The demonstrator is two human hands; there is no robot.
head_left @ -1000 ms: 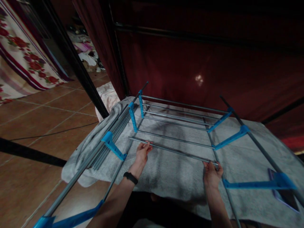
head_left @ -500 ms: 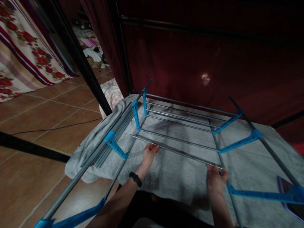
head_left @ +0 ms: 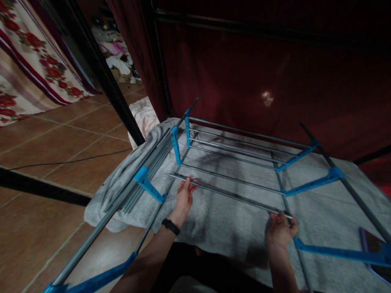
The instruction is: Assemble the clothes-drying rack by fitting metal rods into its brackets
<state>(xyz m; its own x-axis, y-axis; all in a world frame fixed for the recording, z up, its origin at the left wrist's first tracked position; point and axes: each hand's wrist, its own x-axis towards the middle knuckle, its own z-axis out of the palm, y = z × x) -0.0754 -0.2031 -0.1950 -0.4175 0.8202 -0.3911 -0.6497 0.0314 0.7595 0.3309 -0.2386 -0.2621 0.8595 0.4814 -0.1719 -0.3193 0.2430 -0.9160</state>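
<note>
A loose grey metal rod (head_left: 232,195) lies across a half-built rack of grey tubes and blue plastic brackets (head_left: 314,183). My left hand (head_left: 185,195), with a black band on the wrist, curls its fingers round the rod near its left end. My right hand (head_left: 281,230) grips the rod's right end, next to an upright grey tube. Other rods (head_left: 229,150) sit fixed between the brackets farther back. The whole rack lies over a grey towel (head_left: 238,228) spread on the floor.
A dark red fabric wall (head_left: 259,73) rises right behind the rack. Brown floor tiles (head_left: 61,150) lie to the left, crossed by a black bar (head_left: 39,189). A floral cloth (head_left: 27,69) hangs at far left. A phone (head_left: 371,248) lies at the towel's right edge.
My left hand slid left along the rod, closer to its left end. My right hand kept its hold on the right end. The view drifted slightly.
</note>
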